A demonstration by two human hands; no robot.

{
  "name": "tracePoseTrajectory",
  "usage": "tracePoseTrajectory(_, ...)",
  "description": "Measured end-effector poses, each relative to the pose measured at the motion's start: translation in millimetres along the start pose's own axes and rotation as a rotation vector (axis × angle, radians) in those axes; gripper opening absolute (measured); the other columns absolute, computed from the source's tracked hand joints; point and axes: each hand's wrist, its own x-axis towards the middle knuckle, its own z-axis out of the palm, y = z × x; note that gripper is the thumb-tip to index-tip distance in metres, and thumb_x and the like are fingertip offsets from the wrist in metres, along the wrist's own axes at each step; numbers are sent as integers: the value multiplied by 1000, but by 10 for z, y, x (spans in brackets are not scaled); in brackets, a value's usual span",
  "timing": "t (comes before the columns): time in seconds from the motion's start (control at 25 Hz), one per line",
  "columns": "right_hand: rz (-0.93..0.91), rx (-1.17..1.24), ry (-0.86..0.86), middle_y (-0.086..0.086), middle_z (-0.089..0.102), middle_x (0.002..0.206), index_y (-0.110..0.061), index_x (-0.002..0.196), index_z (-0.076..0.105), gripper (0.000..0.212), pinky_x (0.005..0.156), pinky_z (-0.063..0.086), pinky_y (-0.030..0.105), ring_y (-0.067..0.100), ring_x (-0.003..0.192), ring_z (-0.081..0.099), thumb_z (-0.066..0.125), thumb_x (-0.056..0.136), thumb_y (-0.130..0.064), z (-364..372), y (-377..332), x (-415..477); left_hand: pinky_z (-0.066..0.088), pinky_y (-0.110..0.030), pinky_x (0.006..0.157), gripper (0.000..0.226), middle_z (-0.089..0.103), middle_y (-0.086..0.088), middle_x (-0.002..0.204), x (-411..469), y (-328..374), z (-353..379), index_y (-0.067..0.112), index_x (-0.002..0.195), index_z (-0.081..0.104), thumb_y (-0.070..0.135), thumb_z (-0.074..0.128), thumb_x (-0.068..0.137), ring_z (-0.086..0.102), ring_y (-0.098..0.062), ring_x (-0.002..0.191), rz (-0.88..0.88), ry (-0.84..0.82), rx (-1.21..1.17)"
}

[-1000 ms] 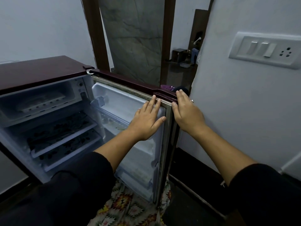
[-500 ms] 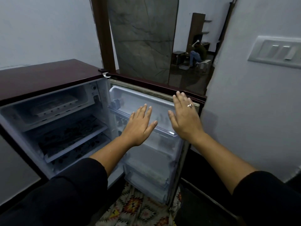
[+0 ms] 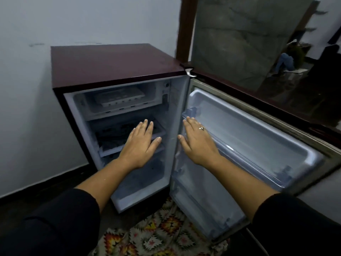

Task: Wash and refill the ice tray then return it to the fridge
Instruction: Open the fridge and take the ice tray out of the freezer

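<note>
Nearest you, your dark sleeves (image 3: 55, 224) came in from both bottom corners over a patterned rug (image 3: 166, 235) that lay on the floor at the foot of the fridge (image 3: 114, 61). Both forearms reached forward, side by side. Your left hand (image 3: 140, 143) was flat and spread, fingers straight, palm down. It held nothing and hovered in front of the middle shelf (image 3: 110, 147); whether it touched the shelf could not be told. Your right hand (image 3: 197, 143), with a ring (image 3: 201, 128) on it, was spread the same way and also empty. It sat at the hinge side of the door (image 3: 258, 130), and contact with the liner was unclear there too. The door stood swung wide to your right, which left the whole cabinet open to both arms. Above and beyond your hands, the ice tray (image 3: 119, 97) lay flat in the freezer box (image 3: 118, 110) at the top of the cabinet, well apart from either hand. Whether it held water or ice could not be made out. With both hands free and level below it, you seemed placed to reach up and draw the tray out flat, one hand at each end. Behind the fridge were a pale wall (image 3: 92, 21) and a doorway (image 3: 239, 34).
</note>
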Motion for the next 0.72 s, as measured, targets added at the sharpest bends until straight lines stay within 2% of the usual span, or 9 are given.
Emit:
tracePoseTrajectory(0.16,-101,61,-74,13,29,168,-7,161,30,63,127,15,37,26,157,22,41,109,-41,454,-70,749,0,-37,131,76,-4,-7,176,238,-549,-34,13,168,2,56,21,109,-5,-21,162,-161,25,37)
tracePoseTrajectory(0.4,-215,114,-145,18,35,163,-2,157,36,60,123,25,39,32,151,32,43,109,-38,1141,-104,1771,14,-47,131,93,13,-17,173,789,-1276,50,6,166,16,71,9,99,11,-30,161,-275,132,116)
tracePoseTrajectory(0.52,-257,105,-112,21,40,158,0,154,39,58,119,32,43,37,144,39,44,109,-37,1408,-163,2228,14,-46,131,95,14,-18,173,1063,-1606,83,5,166,15,70,9,97,13,-33,160,-324,180,145)
tracePoseTrajectory(0.72,-240,129,13,26,34,162,4,155,35,64,123,30,48,41,148,34,44,108,-39,1778,-272,2840,12,-45,131,89,9,-18,174,1462,-1959,114,2,166,10,64,17,102,9,-33,161,-415,274,164)
